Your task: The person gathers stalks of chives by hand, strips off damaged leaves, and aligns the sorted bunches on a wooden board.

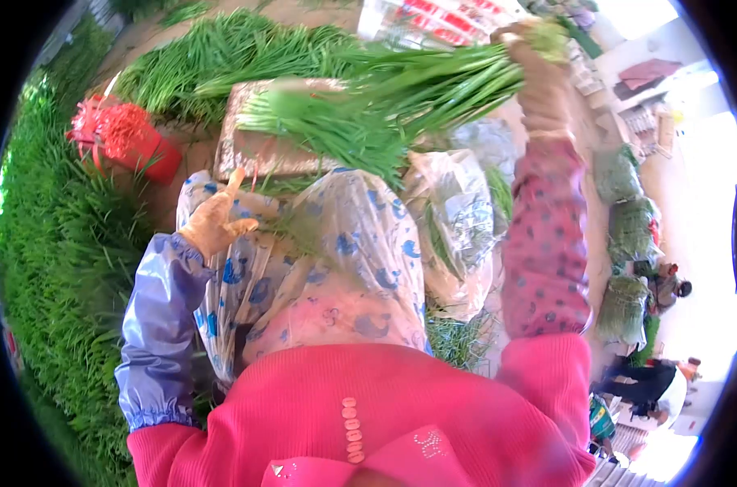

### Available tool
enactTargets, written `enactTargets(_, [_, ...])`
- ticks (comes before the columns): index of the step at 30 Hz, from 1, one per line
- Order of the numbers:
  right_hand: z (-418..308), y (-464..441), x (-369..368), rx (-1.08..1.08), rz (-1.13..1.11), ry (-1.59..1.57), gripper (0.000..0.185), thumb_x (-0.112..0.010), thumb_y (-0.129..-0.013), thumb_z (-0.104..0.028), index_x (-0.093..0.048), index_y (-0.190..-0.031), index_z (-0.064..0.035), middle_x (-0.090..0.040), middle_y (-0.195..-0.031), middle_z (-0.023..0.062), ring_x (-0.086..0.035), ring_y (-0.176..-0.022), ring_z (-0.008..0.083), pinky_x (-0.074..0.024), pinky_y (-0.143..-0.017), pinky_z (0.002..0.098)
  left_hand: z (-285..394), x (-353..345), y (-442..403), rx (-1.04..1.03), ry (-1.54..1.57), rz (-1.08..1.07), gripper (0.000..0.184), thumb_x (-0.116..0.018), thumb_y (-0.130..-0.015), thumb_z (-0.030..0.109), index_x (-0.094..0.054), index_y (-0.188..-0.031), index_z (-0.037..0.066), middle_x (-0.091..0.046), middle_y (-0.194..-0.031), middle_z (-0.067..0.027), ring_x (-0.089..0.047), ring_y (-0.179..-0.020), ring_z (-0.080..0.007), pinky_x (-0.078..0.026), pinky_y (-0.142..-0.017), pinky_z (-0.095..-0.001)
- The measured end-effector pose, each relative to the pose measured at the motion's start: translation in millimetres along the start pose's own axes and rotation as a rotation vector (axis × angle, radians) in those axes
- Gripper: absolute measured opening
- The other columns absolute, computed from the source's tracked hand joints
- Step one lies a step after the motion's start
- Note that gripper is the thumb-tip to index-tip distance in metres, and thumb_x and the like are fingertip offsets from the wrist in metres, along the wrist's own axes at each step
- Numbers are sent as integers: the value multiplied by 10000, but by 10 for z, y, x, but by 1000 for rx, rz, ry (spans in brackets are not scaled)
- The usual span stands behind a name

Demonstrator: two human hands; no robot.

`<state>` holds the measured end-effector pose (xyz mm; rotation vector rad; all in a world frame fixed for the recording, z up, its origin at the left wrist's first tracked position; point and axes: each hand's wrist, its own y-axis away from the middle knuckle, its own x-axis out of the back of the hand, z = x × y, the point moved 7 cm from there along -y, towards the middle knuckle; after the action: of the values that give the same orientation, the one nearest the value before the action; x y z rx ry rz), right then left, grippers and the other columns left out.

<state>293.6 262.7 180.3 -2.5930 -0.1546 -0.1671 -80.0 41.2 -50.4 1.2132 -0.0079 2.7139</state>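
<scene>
My right hand [531, 69], gloved and stretched out to the upper right, grips a bunch of long green stalks [458, 85] near its pale root end; the leaves trail left over a low block. My left hand [218, 217], in a tan glove, is above my left knee with fingers apart and nothing held. Just beyond it, another small green bunch [311, 122] lies on the speckled block [232, 142], its pale ends to the left. A patterned plastic apron [360, 223] with loose green bits covers my lap.
Behind the block spreads a large green heap [230, 61]. A red container of red ties [129, 138] stands at the left, beside tall growing greens [68, 243]. Clear plastic bags [458, 219] lie right of my knees. Wrapped bundles [631, 235] and people [648, 385] are at the far right.
</scene>
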Motion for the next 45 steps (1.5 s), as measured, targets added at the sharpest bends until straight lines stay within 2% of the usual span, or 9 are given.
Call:
enactTargets(6, [-288,-317,-53,64,13,463,234,-675,-779,10,-641,-1010,15,-690,-902,47,-639,-787,120,-514,-710,242,56,53,-73,-27,-13,-151,921,-781,-751,178,-234,-1464,-25,-405,-1423,-239,-372,-1341,-345,-295,-1103,-368])
enactTargets(12, [-419,-226,-304,-117,-210,130,231,-700,-790,-41,-654,-1011,5,-704,-900,103,-674,-816,184,-553,-740,299,318,419,-356,-189,8,-221,1071,-813,-699,428,-222,-1468,-26,-329,-1484,-215,-313,-1383,-318,-283,-1116,-380])
enactTargets(17, [-522,541,-1430,-402,-582,-456,384,-627,-812,-24,-516,-1175,31,-655,-887,128,-668,-811,265,-549,-737,367,1544,733,-735,-501,848,-200,1214,-815,-658,512,-88,-1508,40,-299,-1485,-234,-308,-1376,-315,-320,-1093,-391])
enactTargets(20, [-371,877,-1825,-468,-626,-496,343,-674,-792,7,-591,-1124,-4,-662,-893,52,-630,-814,155,-514,-735,285,1795,361,-756,-549,1327,-234,1225,-826,-669,479,-52,-1514,45,-289,-1495,-160,-324,-1358,-271,-277,-1110,-364])
enactTargets(25, [60,1124,-1957,-268,-537,-240,601,-789,-740,-191,-529,-1244,6,-650,-1015,67,-600,-934,151,-497,-836,291,1220,-275,-664,-46,1713,-119,500,-688,-865,110,-477,-1317,85,-603,-1034,17,-601,-928,-115,-514,-818,-267])
enactTargets(28, [27,960,-1922,25,-510,61,995,-825,-677,-326,-278,-1454,-33,-555,-1243,164,-520,-1171,227,-413,-992,337,955,-462,-783,-9,1793,-318,405,-694,-851,115,-514,-1211,74,-606,-1021,-11,-614,-902,-116,-540,-791,-280])
enactTargets(32, [-658,1067,-1831,764,78,558,695,-715,-783,-488,-527,-1266,-25,-641,-950,75,-582,-989,212,-450,-865,383,992,-290,-809,-154,1658,-279,575,-709,-824,317,-475,-1281,58,-618,-1047,-59,-637,-882,-166,-547,-765,-311])
enactTargets(36, [-186,871,-1998,103,-620,169,1105,-739,-692,-609,-219,-1493,-53,-443,-1410,169,-423,-1277,265,-356,-1017,422,946,-266,-785,-136,1680,-280,629,-727,-810,358,-470,-1306,67,-625,-1089,-74,-636,-905,-185,-544,-812,-363])
enactTargets(45, [-5,1015,-2119,182,-519,2,866,-774,-736,-304,-336,-1436,-44,-566,-1215,82,-518,-1090,173,-409,-976,310,1016,-205,-710,-127,1419,-297,894,-817,-732,297,-327,-1442,60,-570,-1233,-29,-547,-1093,-147,-413,-976,-339])
